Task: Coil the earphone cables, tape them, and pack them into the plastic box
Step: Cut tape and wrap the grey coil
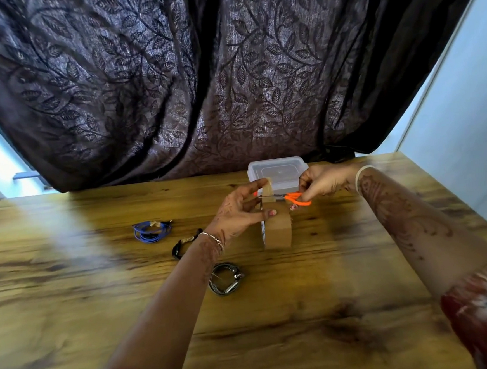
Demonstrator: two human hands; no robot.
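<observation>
Left grip (pixel 238 211) pinches the tape strip (pixel 267 190) taut above the tape roll (pixel 278 231); right grip (pixel 322 181) curls round orange scissors (pixel 296 199). The strip is likely light, sticky and floppy, so best held by its end.

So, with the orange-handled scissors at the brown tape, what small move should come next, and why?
Probably close the orange-handled scissors to finish the cut. The left hand pinches a strip of brown tape pulled up from the upright brown tape roll on the wooden table, and the right hand holds the blades across it.

black cable (pixel 175 251) half behind wrist (pixel 210 246), box (pixel 277 167) front hidden
</observation>
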